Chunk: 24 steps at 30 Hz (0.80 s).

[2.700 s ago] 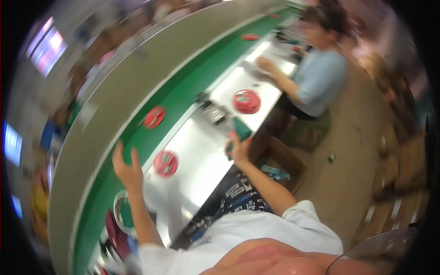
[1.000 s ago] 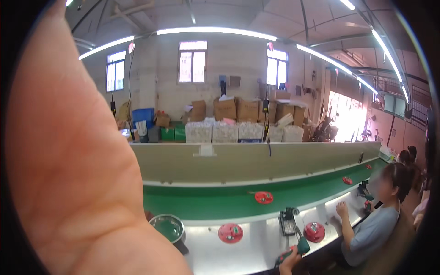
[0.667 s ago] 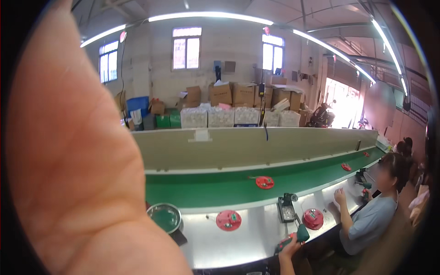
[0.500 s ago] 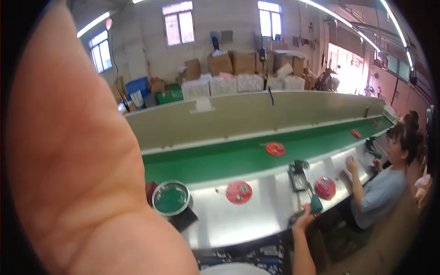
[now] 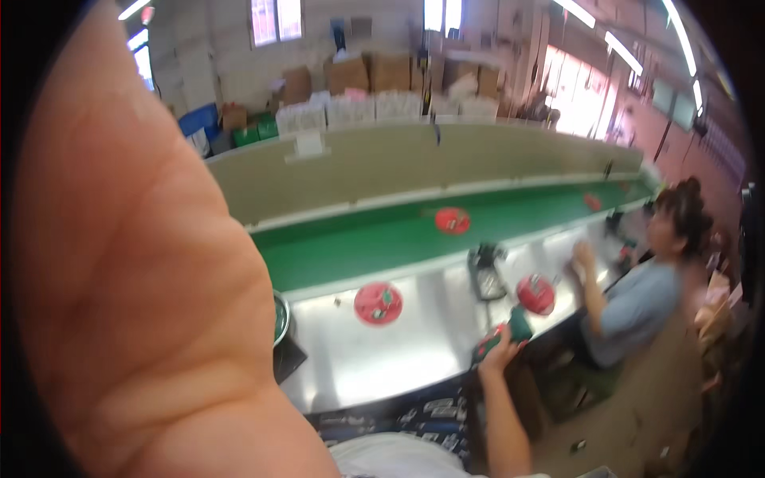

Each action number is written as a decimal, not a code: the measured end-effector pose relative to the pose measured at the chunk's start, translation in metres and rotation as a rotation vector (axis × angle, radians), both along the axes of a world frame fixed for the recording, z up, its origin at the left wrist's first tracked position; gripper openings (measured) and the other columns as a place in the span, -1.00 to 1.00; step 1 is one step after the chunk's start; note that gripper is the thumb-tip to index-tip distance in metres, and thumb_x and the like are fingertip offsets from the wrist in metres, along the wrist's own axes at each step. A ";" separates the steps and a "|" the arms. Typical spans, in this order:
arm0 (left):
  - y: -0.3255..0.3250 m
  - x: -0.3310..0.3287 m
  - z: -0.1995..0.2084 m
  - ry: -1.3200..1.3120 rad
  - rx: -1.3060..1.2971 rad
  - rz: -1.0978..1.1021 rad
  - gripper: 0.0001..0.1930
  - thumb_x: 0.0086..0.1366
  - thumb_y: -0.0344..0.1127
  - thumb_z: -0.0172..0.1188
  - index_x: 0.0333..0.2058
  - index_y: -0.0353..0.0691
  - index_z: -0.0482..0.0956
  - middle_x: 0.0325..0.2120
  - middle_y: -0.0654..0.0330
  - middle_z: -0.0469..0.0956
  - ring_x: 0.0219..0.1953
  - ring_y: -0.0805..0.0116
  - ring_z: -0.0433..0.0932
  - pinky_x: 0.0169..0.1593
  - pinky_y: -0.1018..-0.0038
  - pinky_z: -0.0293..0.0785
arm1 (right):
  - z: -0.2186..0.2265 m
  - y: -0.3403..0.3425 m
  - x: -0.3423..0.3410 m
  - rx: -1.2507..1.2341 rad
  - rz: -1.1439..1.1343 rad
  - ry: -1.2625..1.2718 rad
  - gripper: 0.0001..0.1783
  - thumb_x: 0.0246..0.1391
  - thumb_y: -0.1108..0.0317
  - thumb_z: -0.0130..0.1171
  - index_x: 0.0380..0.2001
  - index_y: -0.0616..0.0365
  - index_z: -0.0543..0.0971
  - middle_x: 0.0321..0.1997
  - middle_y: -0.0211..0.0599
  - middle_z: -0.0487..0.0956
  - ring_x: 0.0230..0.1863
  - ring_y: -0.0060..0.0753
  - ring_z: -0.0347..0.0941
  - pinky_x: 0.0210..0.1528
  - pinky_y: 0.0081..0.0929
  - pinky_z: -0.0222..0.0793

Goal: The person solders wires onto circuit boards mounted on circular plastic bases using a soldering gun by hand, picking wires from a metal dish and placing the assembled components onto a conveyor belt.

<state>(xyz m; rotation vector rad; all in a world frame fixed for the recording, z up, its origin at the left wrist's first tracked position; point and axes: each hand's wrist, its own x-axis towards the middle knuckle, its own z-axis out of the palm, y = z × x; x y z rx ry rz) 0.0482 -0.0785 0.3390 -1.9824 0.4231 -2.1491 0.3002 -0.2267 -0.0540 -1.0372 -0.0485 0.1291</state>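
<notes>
My left hand [image 5: 159,279] looms right before the camera along the left side; only its palm and wrist area shows, and its fingers are out of sight. Low over the bench's near edge, my right hand [image 5: 500,354] is wrapped round a green and red cordless power screwdriver [image 5: 520,323]. To its left a red round disc [image 5: 378,304] with a small green part on it lies on the shiny metal bench [image 5: 398,358]. Beyond the screwdriver stands a black holder with a tray [image 5: 488,280]. A red rounded piece [image 5: 535,294] rests to the right of that holder.
A green conveyor belt [image 5: 343,256] runs behind the bench, carrying another red disc [image 5: 453,221]. A metal bowl [image 5: 284,319], mostly hidden by my left hand, sits near a dark pad [image 5: 288,362]. At the right a co-worker [image 5: 637,307] sits along the bench.
The view has turned, so the bench and everything on it shift left and upward. My left hand now covers most of the bowl. My right hand keeps its grip on the screwdriver.
</notes>
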 end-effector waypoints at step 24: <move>0.062 0.016 -0.282 0.956 -0.800 0.465 -0.22 0.24 -0.11 0.31 0.35 -0.30 0.23 0.35 -0.15 0.19 0.38 -0.26 0.09 0.41 -0.05 -0.05 | -0.019 -0.009 -0.011 -0.110 0.097 -0.123 -0.78 0.30 0.26 0.06 -0.23 0.22 0.43 -0.66 -0.28 0.42 -0.68 -0.42 0.38 -0.63 -0.44 0.36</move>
